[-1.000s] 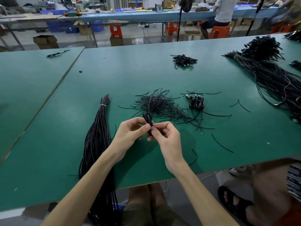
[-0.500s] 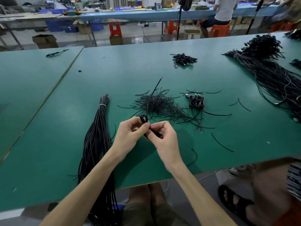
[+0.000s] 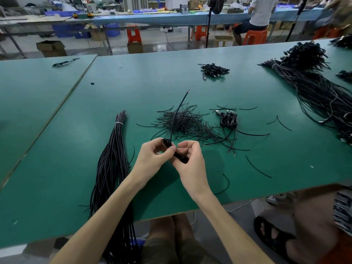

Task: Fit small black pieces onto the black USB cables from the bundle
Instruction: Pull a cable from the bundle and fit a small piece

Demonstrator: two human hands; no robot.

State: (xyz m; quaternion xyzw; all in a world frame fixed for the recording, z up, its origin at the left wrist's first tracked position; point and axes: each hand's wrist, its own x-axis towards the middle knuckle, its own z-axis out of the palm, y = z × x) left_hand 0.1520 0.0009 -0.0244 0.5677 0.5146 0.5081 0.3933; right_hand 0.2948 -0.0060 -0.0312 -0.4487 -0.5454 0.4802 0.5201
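1 cable [image 3: 182, 101] held in 2 hands.
Coiled part gripped by left hand [image 3: 152, 159] and right hand [image 3: 191, 165]; 1 tied bundle [image 3: 112, 159] lies on the bench [image 3: 57, 168].

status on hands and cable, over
Coiled black cable pinched by left hand and right hand, free end up. Tied cable bundle to the left. Nothing blocking.

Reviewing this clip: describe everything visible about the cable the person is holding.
The cable is thin, black and rubbery-looking. Most of it is gathered into a small coil pinched between the left hand and right hand, over the near part of the green table. One free end curves up and away above the pile of short black strands, ending in a reddish bare tip. Its other end is hidden in the hands.
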